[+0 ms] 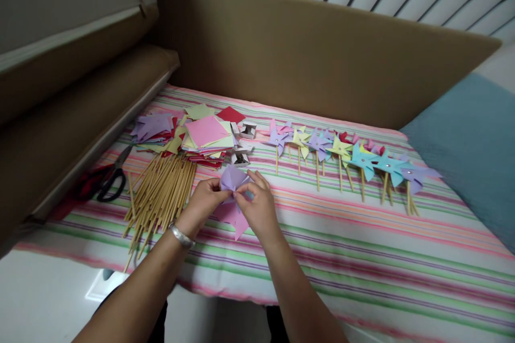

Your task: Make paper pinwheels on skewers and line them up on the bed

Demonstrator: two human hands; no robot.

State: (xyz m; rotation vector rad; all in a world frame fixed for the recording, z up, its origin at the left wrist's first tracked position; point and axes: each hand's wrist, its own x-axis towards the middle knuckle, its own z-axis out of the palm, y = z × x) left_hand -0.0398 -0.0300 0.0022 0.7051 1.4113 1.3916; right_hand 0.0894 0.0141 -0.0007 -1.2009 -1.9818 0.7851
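Between my two hands is a purple paper pinwheel (233, 177) with its points folded toward the middle. My left hand (205, 198) pinches it from the left, a silver bangle (182, 236) on that wrist. From the right, my right hand (257, 203) presses finger and thumb at the centre. A pink cut paper (237, 220) shows just under the hands, partly covered by them. Just beyond is a small open box (240, 158) with small dark pieces in it. A heap of thin wooden sticks (163, 198) lies left of my left hand.
Stacked coloured paper squares (207, 131) and cut purple papers (152, 127) lie behind the sticks. Black-handled scissors (112, 179) lie at the left. Another small white box (248, 129) stands behind. Finished pinwheels on sticks (340, 150) stretch along the right. A brown panel (281, 53) borders the back.
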